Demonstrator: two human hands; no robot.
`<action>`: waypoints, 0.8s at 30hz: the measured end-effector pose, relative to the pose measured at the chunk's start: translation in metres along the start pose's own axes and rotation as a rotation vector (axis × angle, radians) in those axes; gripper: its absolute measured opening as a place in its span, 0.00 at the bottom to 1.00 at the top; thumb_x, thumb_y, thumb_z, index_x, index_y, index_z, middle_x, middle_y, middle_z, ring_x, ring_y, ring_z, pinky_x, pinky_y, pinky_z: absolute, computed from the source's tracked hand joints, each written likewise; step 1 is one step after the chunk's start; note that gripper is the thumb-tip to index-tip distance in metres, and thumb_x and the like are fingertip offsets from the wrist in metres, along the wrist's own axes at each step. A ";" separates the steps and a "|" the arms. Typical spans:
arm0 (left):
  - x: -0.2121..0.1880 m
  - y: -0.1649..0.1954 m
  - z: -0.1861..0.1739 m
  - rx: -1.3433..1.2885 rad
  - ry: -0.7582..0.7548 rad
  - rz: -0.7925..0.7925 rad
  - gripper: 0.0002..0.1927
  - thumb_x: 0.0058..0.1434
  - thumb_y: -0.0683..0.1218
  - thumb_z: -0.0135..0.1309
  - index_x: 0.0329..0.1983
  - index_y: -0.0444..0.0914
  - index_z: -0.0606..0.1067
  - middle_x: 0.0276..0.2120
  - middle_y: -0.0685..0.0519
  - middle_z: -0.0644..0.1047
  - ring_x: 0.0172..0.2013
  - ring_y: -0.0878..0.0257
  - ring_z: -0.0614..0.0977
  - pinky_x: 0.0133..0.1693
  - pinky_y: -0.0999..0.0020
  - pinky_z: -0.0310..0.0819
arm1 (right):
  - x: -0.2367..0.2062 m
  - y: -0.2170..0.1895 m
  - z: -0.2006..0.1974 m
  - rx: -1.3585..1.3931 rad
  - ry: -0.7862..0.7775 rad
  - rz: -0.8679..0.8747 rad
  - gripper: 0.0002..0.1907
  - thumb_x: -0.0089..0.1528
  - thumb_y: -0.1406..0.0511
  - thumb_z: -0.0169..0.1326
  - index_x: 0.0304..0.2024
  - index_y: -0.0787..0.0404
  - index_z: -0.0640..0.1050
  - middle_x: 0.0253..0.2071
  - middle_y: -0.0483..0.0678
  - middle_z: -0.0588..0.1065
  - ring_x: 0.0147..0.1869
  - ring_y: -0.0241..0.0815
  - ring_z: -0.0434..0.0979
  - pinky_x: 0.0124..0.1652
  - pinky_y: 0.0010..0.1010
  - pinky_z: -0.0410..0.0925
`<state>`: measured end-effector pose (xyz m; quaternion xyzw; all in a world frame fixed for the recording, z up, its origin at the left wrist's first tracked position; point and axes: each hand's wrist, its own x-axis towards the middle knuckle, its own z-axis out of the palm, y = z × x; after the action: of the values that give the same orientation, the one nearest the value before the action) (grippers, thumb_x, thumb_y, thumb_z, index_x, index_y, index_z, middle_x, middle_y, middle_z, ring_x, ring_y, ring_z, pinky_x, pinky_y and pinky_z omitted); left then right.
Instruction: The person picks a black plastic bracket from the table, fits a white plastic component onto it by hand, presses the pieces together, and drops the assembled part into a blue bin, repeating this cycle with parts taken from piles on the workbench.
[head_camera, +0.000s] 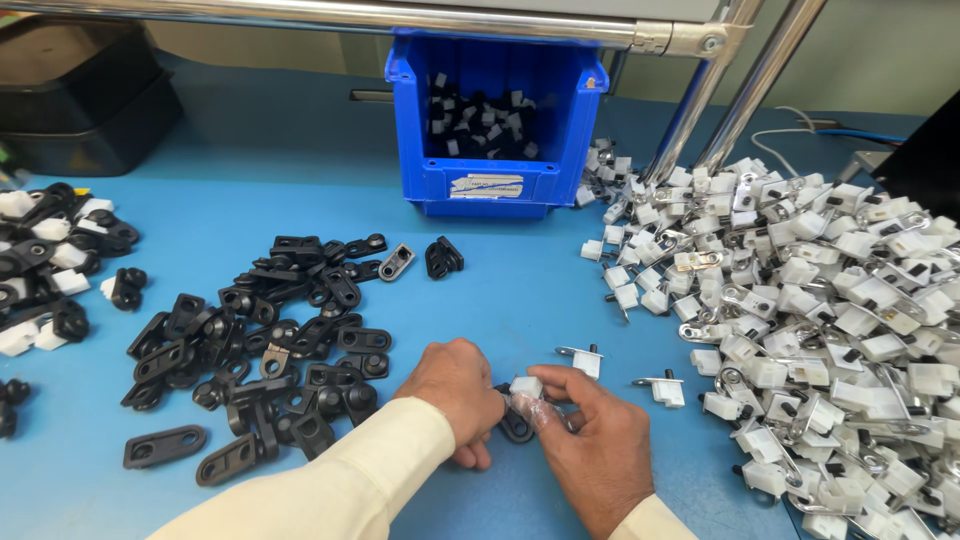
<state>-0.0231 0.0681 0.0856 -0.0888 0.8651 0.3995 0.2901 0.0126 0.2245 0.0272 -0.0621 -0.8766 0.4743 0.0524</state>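
Small white block on black oval plate, pinched between left hand and right hand.

Table top was plain light blue, bin at top centre deep blue w/ white label, loose brackets at left-centre glossy black, clip pile at right white w/ silver metal, sleeves at bottom cream.

Assembly workbench: parts bin, loose parts piles
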 end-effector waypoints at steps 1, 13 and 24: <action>-0.002 0.000 0.004 -0.055 0.019 0.000 0.07 0.61 0.37 0.50 0.29 0.29 0.76 0.25 0.43 0.83 0.22 0.58 0.87 0.24 0.67 0.82 | 0.000 0.003 -0.003 -0.009 -0.002 -0.072 0.21 0.53 0.63 0.67 0.50 0.50 0.83 0.37 0.44 0.85 0.30 0.36 0.84 0.31 0.28 0.75; -0.012 0.013 0.043 -0.191 0.088 -0.048 0.08 0.62 0.34 0.46 0.31 0.24 0.75 0.26 0.38 0.83 0.24 0.51 0.88 0.23 0.64 0.83 | -0.002 0.034 -0.034 -0.073 -0.060 -0.403 0.20 0.54 0.66 0.65 0.50 0.52 0.82 0.40 0.46 0.83 0.34 0.42 0.85 0.33 0.32 0.75; 0.017 -0.011 0.003 -0.255 -0.145 -0.026 0.12 0.65 0.35 0.40 0.37 0.20 0.73 0.29 0.33 0.83 0.25 0.48 0.88 0.24 0.62 0.85 | 0.012 0.030 -0.002 -0.144 0.051 -0.710 0.18 0.51 0.72 0.63 0.45 0.59 0.81 0.41 0.48 0.83 0.45 0.48 0.84 0.42 0.36 0.75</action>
<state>-0.0316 0.0644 0.0672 -0.1070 0.7830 0.5075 0.3433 0.0030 0.2438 0.0036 0.2310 -0.8730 0.3618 0.2314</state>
